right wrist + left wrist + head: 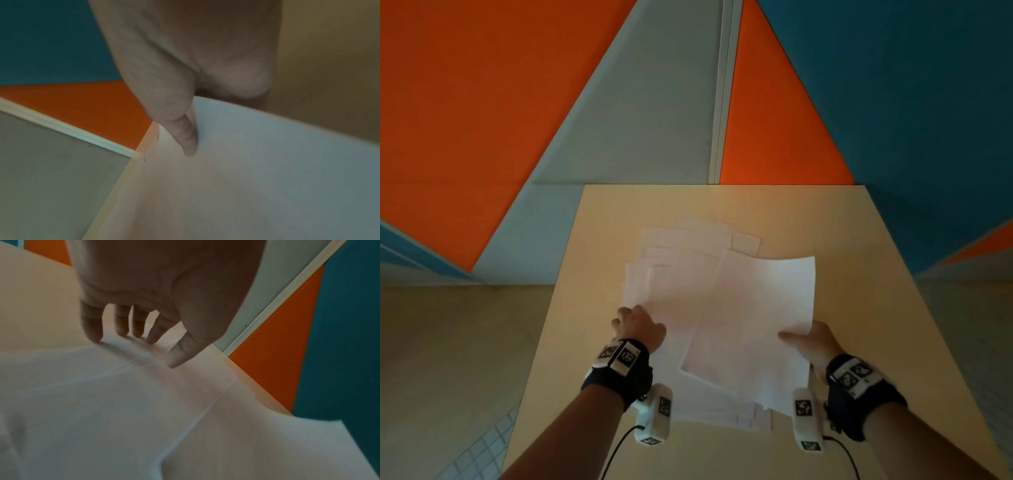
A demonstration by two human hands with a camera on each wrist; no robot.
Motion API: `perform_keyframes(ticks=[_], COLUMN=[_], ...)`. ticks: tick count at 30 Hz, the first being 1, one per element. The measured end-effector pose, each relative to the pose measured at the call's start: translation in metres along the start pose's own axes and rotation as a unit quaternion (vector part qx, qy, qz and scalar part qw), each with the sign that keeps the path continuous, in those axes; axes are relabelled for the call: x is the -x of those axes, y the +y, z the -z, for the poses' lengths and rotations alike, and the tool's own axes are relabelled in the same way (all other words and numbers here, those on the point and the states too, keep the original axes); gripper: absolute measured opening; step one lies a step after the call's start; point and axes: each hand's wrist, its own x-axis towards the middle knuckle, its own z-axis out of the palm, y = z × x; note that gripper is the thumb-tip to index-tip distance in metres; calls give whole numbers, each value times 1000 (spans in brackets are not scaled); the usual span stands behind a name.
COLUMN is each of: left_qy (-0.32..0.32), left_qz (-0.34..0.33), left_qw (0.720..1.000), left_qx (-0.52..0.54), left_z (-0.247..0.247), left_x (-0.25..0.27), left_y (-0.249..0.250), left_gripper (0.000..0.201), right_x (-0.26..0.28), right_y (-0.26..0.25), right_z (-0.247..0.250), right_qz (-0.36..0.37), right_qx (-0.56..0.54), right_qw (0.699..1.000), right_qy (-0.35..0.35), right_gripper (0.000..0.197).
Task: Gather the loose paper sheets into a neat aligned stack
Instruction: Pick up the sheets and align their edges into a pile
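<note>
A loose pile of white paper sheets (681, 270) lies fanned out on the middle of the light wooden table (866, 308). My left hand (637, 325) is at the pile's left edge, and in the left wrist view its fingertips (92, 335) and thumb touch the paper (123, 402) from above. My right hand (811, 339) pinches the right edge of the top sheet (756, 308). Its thumb (188, 141) lies on the sheet (267, 178), and its fingers are hidden underneath. That sheet lies askew over the pile, with its far edge slightly curled up.
The table's far edge meets a wall of orange (482, 102), grey and blue (911, 102) panels. Floor lies to the left (448, 342) and right of the table. Bare tabletop shows around the pile on all sides.
</note>
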Motion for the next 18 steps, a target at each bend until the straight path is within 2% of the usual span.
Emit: perform_keyframes(ticks=[4, 9, 13, 18], left_qy=[0, -5, -18, -43], left_qz=[33, 35, 20, -9], left_qw=[999, 997, 990, 985], left_qx=[20, 72, 136, 166], left_z=[2, 7, 8, 3], left_x=[-2, -8, -13, -8], left_y=[5, 12, 10, 9], left_gripper=[50, 52, 52, 45], right_x=[4, 3, 3, 4], right_y=[-6, -14, -17, -20], right_z=[-17, -36, -41, -35], right_qz=[-6, -13, -22, -43], right_qx=[110, 133, 99, 69], right_qw=[994, 990, 994, 997], right_qy=[26, 48, 27, 3], right_gripper=[22, 23, 7, 15])
